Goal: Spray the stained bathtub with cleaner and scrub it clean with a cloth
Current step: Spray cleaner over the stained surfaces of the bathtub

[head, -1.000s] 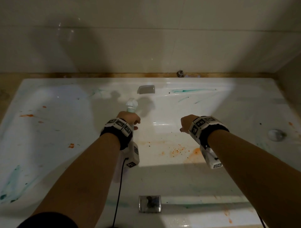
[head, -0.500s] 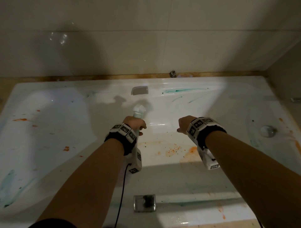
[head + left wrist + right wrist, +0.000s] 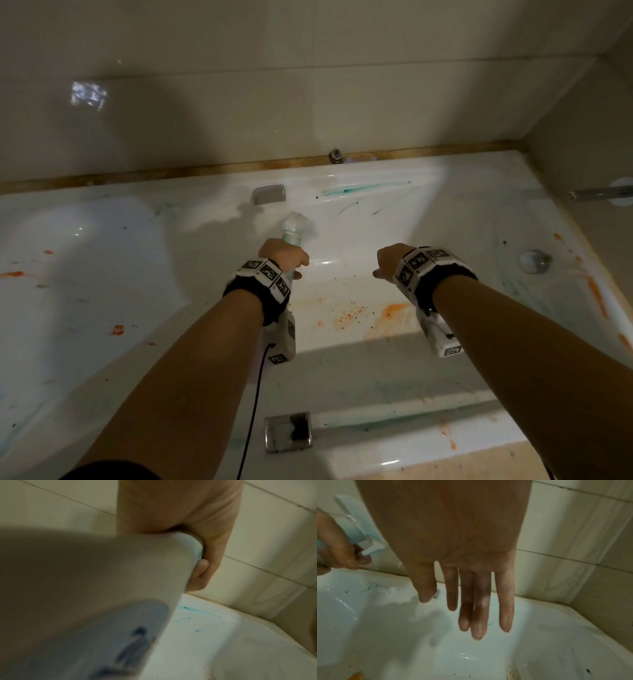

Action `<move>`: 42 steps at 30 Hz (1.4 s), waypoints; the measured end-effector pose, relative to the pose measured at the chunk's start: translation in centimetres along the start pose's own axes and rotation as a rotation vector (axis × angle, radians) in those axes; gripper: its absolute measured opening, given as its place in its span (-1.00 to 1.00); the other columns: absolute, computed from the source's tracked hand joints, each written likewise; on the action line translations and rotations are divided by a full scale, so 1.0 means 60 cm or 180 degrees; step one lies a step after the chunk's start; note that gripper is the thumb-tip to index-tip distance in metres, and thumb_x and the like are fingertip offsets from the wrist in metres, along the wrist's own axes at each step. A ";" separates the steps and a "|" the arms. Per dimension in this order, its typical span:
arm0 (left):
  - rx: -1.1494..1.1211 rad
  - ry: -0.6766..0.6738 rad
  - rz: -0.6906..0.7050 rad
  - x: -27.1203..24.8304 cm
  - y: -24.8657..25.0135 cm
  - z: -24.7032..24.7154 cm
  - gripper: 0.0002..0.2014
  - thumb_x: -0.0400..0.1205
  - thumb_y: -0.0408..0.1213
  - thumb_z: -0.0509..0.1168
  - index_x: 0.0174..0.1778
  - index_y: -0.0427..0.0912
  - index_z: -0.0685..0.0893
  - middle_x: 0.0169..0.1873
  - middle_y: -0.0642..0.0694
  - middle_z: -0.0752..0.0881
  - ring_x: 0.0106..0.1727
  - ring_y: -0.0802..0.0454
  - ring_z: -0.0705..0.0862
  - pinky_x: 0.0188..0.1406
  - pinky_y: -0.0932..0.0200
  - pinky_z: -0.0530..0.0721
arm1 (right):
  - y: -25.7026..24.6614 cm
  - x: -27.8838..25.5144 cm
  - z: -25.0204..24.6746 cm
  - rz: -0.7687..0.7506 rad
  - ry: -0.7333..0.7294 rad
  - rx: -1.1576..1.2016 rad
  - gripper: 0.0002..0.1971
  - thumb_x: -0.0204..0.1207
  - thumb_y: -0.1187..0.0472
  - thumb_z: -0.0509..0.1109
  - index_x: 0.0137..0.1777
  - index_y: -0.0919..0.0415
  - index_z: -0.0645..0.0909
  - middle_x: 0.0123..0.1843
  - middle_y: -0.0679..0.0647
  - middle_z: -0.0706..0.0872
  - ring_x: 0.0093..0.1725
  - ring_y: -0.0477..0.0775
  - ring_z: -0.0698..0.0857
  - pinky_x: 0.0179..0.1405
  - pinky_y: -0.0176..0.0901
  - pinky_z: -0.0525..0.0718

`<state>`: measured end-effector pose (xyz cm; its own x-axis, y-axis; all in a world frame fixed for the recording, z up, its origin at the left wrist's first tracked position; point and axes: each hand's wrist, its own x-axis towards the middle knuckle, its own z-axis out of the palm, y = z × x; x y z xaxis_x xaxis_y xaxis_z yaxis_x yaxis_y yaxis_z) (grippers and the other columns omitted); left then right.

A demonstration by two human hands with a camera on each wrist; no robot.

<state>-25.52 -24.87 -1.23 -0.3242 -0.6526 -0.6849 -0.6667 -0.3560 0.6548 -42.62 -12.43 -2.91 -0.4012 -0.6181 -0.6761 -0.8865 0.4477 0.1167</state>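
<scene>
A white bathtub (image 3: 102, 308) fills the head view, marked with orange stains (image 3: 352, 313) on its floor and green streaks (image 3: 356, 188) on the far wall. My left hand (image 3: 284, 255) grips a pale spray bottle (image 3: 294, 228) over the tub's middle, nozzle pointing toward the far wall; the bottle body (image 3: 85, 601) fills the left wrist view. My right hand (image 3: 388, 260) hangs beside it, about a hand's width to the right, holding nothing. In the right wrist view its fingers (image 3: 481, 608) are straight and pointing down over the tub. No cloth is in view.
Beige tiled walls (image 3: 308, 85) rise behind and to the right. A drain (image 3: 532, 261) sits at the tub's right end, an overflow plate (image 3: 269, 194) on the far wall, a metal plate (image 3: 288, 432) on the near rim, and a pipe (image 3: 596, 193) juts from the right wall.
The left hand has carried the spray bottle slightly right and toward the far wall. The right hand has stayed nearly in place. The head view has tilted up and shifted right.
</scene>
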 end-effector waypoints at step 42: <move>0.0056 0.0091 -0.0458 -0.149 -0.220 -0.017 -0.89 0.48 -0.54 0.41 -0.17 -0.37 0.61 -0.39 -0.17 0.59 -0.43 -0.06 0.58 -0.40 0.10 0.65 | -0.102 -0.148 0.075 -0.0706 0.0032 0.0393 -0.46 0.52 0.05 0.41 0.44 0.11 0.32 0.39 0.12 0.42 0.35 0.17 0.50 0.26 -0.01 0.50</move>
<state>-13.09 -15.01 -3.42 -0.2052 -0.6146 -0.7617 -0.7167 -0.4356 0.5445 -32.58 -6.78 -0.88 -0.2028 -0.7161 -0.6679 -0.9185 0.3755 -0.1237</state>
